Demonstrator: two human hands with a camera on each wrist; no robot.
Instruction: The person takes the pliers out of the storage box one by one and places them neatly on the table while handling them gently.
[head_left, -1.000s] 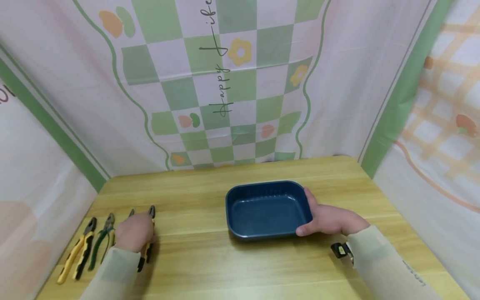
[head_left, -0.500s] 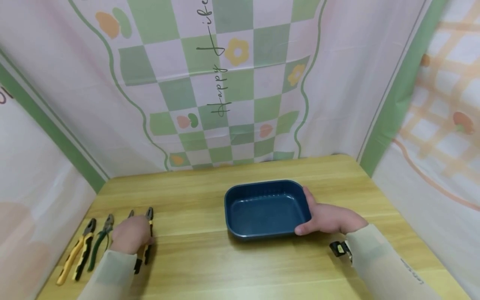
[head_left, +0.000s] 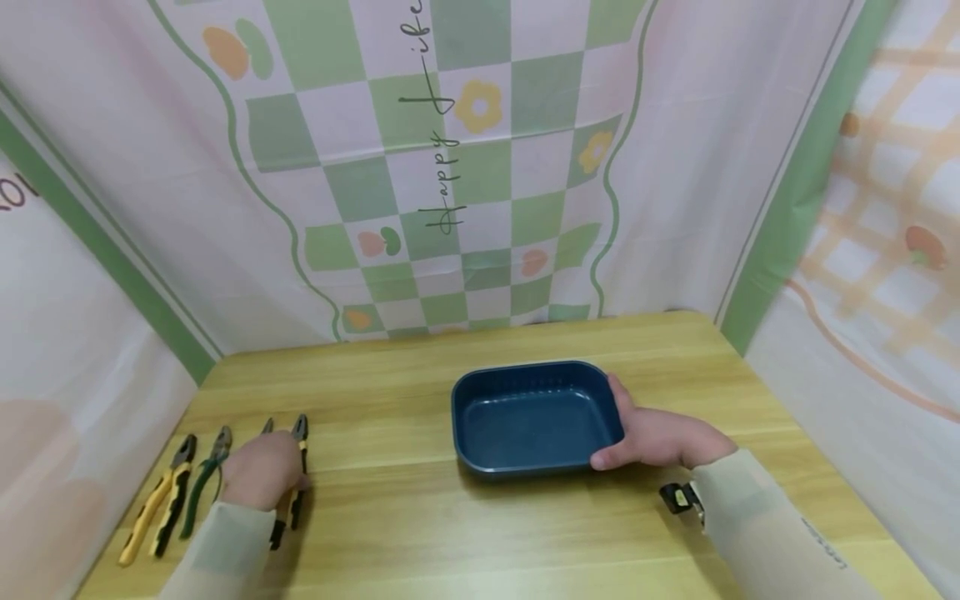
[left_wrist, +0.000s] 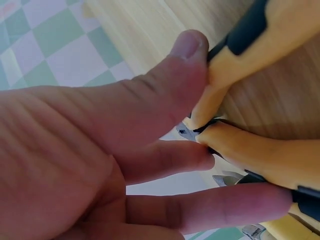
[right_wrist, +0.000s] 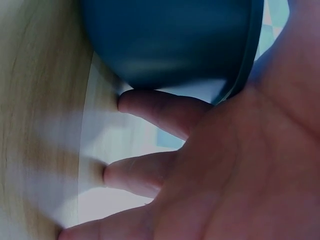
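Note:
In the head view my left hand (head_left: 262, 468) is low over the rightmost pliers (head_left: 301, 428), which lie on the table with their jaws pointing away. The left wrist view shows their yellow and black handles (left_wrist: 260, 152) spread apart, the thumb against one and the fingers against the other. Beneath this hand another tool is mostly hidden, only its tip (head_left: 267, 426) showing. My right hand (head_left: 656, 437) holds the right end of a dark blue rectangular box (head_left: 536, 425), thumb at the front corner of its rim. Seen from the right wrist, the fingers (right_wrist: 160, 110) reach down beside the box's outer wall.
Left of my left hand lie green-handled pliers (head_left: 206, 479) and yellow-and-black pliers (head_left: 159, 500), roughly side by side. The wooden table (head_left: 390, 533) is bounded by a checked fabric backdrop (head_left: 472, 183) and cloth sides. A small black device (head_left: 678, 497) sits by my right sleeve.
My left hand has shifted slightly left over the rightmost pliers, baring more of their near side. My right hand and the box stay in place.

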